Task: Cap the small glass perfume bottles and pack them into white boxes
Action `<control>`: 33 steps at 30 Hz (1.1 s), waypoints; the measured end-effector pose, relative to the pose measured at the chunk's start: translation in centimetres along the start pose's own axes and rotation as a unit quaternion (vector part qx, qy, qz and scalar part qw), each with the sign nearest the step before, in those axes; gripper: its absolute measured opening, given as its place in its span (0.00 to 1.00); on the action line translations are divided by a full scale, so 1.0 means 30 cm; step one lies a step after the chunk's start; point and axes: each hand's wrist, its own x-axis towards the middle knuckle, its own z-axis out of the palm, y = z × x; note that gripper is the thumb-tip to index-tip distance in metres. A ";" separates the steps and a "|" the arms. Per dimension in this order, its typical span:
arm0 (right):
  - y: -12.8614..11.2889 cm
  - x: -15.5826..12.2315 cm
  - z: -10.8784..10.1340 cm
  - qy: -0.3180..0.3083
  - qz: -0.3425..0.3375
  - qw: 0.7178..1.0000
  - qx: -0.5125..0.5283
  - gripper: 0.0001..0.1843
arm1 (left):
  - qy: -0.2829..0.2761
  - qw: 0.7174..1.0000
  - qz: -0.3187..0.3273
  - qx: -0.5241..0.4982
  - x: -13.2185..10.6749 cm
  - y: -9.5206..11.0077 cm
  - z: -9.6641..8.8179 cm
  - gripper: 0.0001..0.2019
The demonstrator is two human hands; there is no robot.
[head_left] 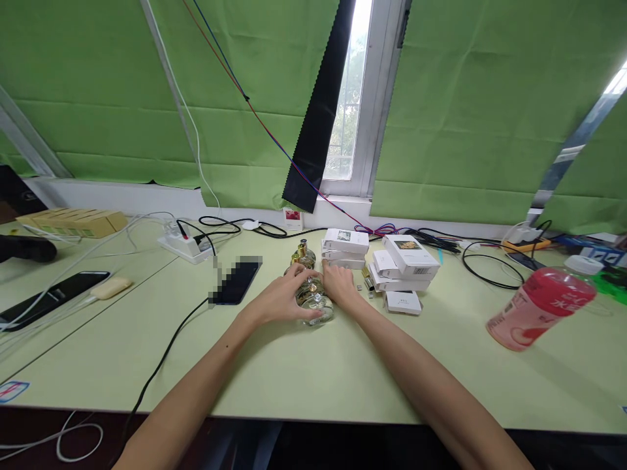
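Several clear glass bottles with gold-coloured necks, which look like perfume bottles, stand close together in a row near the middle of the table. My left hand (281, 295) curves round the nearest perfume bottle (314, 299), thumb at its near side and fingers over the top. Another perfume bottle (304, 252) shows just beyond the fingers. Against the right side of the row is my right hand (339, 282), its fingers bent and pressed together. What they hold, if anything, is hidden. White small boxes (345, 243) are stacked right behind it.
More white boxes (409, 258) are piled to the right, with a gold-coloured piece (367, 279) beside them. A pink drink bottle (541, 307) stands at far right. On the left lie a phone (240, 282), a power strip (185, 247), a yellow carton (73, 222) and loose cables.
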 end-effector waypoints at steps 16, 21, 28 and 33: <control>0.021 0.027 -0.014 -0.035 0.031 0.998 0.040 0.25 | 0.000 1.000 0.007 0.003 0.001 -0.001 -0.001 0.38; 0.019 0.024 -0.003 -0.017 0.027 0.999 0.035 0.24 | 0.002 1.000 0.006 0.004 0.001 0.000 -0.001 0.37; 0.023 0.011 0.005 -0.005 0.036 0.999 0.021 0.21 | -0.005 1.000 -0.003 0.010 0.002 0.003 -0.002 0.39; 0.031 0.002 0.004 0.006 0.042 0.999 0.007 0.20 | -0.010 1.000 -0.010 0.011 0.000 0.008 -0.004 0.40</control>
